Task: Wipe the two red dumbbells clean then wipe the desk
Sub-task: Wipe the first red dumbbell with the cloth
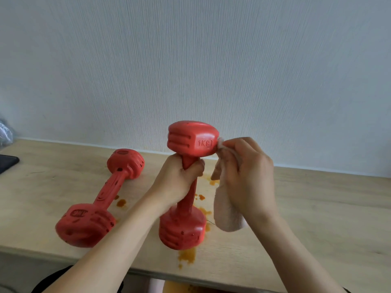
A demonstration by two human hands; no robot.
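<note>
Two red dumbbells share this desk (pixel 306 208) with me, and only one is in my hands. My left hand (pixel 179 180) is wrapped tight round the handle of the upright dumbbell (pixel 186 208), fingers curled just under its upper head, so it stands on its lower head near the front edge. My right hand (pixel 247 172) pinches a pale cloth (pixel 228 210); a bunched corner presses against the right-hand face of the upper head, beside the raised weight marking, and the rest of the cloth hangs below my palm, clear of the wood.

I judge I am in the first step, cleaning the first dumbbell, and working on its top. That head looks mostly clean from here, while the lower head shows dark specks. The next move, as I see it, calls for turning the handle in my left hand so the cloth can meet the remaining faces, then working down the handle and onto the lower head without letting the weight tip.

The second dumbbell (pixel 99 197) lies on its side to my left, well apart from my hands, spotted with dark marks and untouched by the cloth. Orange-brown stains (pixel 187 255) dot the desk around and between the two, so the desk wipe is yet to come. A dark flat object (pixel 7 162) sits at the far left edge.
</note>
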